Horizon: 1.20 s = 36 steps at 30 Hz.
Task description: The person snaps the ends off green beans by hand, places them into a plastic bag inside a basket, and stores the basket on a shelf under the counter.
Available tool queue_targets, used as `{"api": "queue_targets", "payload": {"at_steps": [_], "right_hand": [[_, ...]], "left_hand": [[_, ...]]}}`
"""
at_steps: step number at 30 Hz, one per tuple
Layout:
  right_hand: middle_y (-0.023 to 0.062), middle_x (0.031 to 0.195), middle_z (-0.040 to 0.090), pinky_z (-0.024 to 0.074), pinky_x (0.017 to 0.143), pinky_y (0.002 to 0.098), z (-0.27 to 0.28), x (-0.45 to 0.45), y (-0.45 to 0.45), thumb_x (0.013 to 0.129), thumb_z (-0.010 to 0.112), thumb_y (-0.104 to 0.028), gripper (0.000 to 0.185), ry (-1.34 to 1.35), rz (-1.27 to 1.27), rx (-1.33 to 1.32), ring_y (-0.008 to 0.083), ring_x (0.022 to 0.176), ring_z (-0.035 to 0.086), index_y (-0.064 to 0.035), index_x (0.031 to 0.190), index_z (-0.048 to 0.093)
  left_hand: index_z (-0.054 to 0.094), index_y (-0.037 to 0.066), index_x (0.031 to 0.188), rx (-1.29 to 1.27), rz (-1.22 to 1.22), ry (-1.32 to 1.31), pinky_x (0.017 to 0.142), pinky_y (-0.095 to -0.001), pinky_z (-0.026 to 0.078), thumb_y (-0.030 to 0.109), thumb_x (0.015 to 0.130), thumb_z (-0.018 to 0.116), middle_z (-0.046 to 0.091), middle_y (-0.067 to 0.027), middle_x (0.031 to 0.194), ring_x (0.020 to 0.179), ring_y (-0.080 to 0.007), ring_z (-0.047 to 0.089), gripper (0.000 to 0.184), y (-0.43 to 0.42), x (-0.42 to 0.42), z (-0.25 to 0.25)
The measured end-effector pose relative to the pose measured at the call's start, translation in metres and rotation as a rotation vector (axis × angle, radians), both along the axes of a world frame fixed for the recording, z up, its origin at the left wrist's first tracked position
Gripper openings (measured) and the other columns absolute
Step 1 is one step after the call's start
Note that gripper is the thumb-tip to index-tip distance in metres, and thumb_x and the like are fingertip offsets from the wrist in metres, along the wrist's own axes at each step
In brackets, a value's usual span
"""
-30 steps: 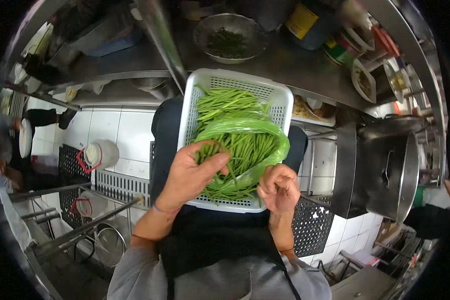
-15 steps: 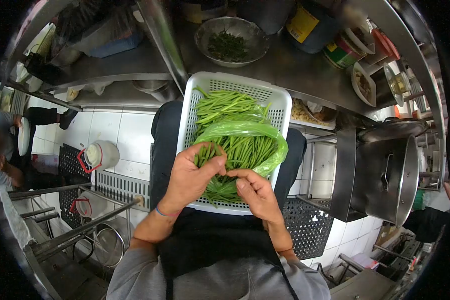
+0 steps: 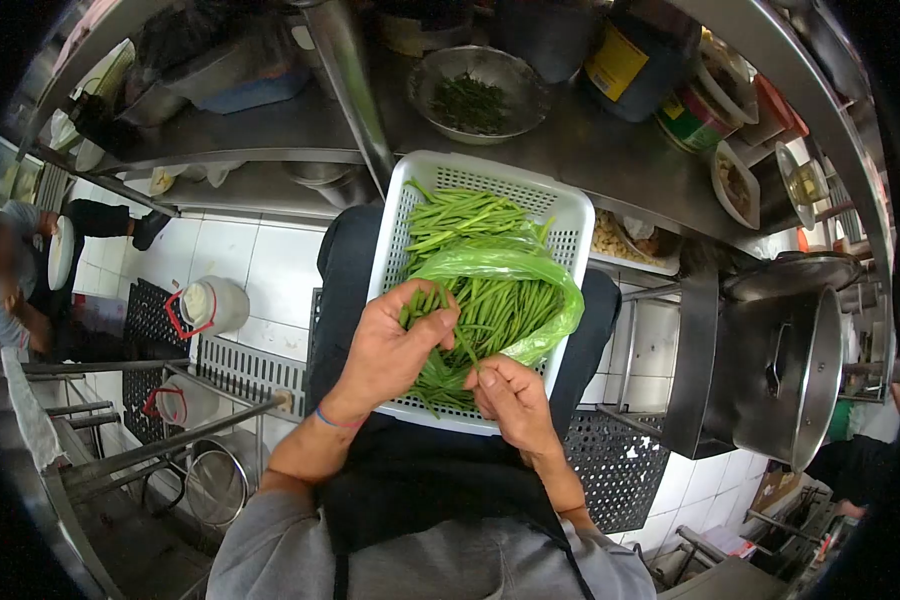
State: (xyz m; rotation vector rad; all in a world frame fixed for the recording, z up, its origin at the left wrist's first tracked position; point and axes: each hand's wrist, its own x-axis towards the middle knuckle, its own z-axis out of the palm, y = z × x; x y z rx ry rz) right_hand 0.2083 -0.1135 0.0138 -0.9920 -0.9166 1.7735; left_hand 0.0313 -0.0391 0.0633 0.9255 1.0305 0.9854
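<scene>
Green beans are lying in a white basket at twelve o'clock; the left hand, at the basket's eight, is clutching several; the right hand, at five, is pinching one.

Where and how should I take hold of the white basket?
Probably by the basket's rim, far along both long sides, coming from left and right: the edge is bare there, while the green bag crowds the right side nearer the person.

Bare left hand grasping a bunch of slender green beans; bare right hand, fingertips at one bean's end; below, a white perforated plastic basket containing a translucent green plastic bag of beans
</scene>
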Motion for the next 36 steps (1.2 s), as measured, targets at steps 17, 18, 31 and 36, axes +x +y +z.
{"api": "queue_targets", "payload": {"at_steps": [17, 18, 31, 36], "right_hand": [[0.0079, 0.059, 0.04, 0.0255, 0.042, 0.0274, -0.013, 0.027, 0.008, 0.102, 0.041, -0.024, 0.038, 0.684, -0.181, 0.145, 0.0105, 0.047, 0.03, -0.0013, 0.072, 0.045], [0.0085, 0.059, 0.041, 0.0256, 0.042, 0.0273, -0.013, 0.032, 0.01, 0.102, 0.041, -0.024, 0.037, 0.74, -0.163, 0.122, 0.0106, 0.047, 0.03, -0.0012, 0.073, 0.046], [0.0035, 0.067, 0.041, 0.0245, 0.041, 0.0253, -0.019, 0.041, 0.025, 0.095, 0.048, -0.016, 0.019, 0.706, -0.226, -0.065, 0.0094, 0.05, 0.031, 0.0012, 0.092, 0.055], [0.0009, 0.062, 0.039, 0.0239, 0.042, 0.024, -0.016, 0.033, 0.02, 0.095, 0.05, -0.016, 0.019, 0.556, -0.275, -0.071, 0.0073, 0.048, 0.03, 0.0018, 0.094, 0.058]], "left_hand": [[0.044, 0.012, 0.076, -0.316, -0.156, -0.831, 0.04, -0.0269, 0.035, 0.034, 0.098, 0.045, 0.047, -0.0012, 0.061, 0.045, -0.0127, 0.043, 0.031, 0.002, -0.028, -0.015], [0.045, 0.012, 0.078, -0.341, -0.113, -0.764, 0.039, -0.0267, 0.034, 0.034, 0.098, 0.045, 0.047, -0.0009, 0.062, 0.045, -0.0123, 0.042, 0.03, 0.004, -0.027, -0.016], [0.062, 0.001, 0.079, 0.556, -0.119, 1.08, 0.056, -0.0486, 0.05, 0.03, 0.082, 0.074, 0.063, -0.022, 0.065, 0.06, -0.0405, 0.063, 0.032, 0.031, 0.024, -0.05], [0.063, 0.001, 0.077, 0.657, -0.216, 1.09, 0.062, -0.0477, 0.052, 0.029, 0.082, 0.073, 0.064, -0.0205, 0.07, 0.067, -0.0393, 0.065, 0.03, 0.027, 0.024, -0.049]]}}
